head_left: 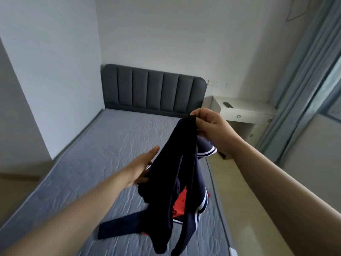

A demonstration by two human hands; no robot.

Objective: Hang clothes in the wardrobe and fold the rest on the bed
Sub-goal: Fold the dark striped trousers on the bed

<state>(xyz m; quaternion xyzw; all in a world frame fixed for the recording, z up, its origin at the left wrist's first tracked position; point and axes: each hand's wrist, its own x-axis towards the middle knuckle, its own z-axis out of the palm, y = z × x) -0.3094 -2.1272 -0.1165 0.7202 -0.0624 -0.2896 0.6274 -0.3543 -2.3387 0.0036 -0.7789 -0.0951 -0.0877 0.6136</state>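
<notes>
Above the right half of the bed (88, 163): dark navy garment (175, 174) held up in the air, hanging in loose folds. Type unclear, too bunched to tell.

- Right hand (208, 126): clamped on the garment's top edge, thumb and curled fingers pinching the fabric. This is the highest point; everything else hangs from it.
- Left hand (142, 169): fingers straight and spread, palm facing the cloth, fingertips touching the garment's left side about halfway down. Not gripping.
- The garment's lower end drops to the bottom of the frame, near the mattress edge.
- A flat dark strip (120, 226) lies on the mattress to the lower left. Can't tell whether it belongs to the held piece or the pile.

Pile on the bed behind and under the held garment, near the right edge:
- navy clothing with white stripes (202, 202), with another striped bit showing higher up just below the right wrist
- red garment (181, 204) tucked in between, mostly hidden

Rest of the scene:
- The mattress is grey and quilted, with no bedding visible.
- Grey padded headboard (153, 89) stands against the far wall.
- White counter (245, 111) with drawers sits right of the headboard. A small dark flat object (228, 105), maybe a phone, is on top.
- Blue-grey curtains (299, 89) hang along the right side.
- Light floor (230, 182) runs beside the bed.
</notes>
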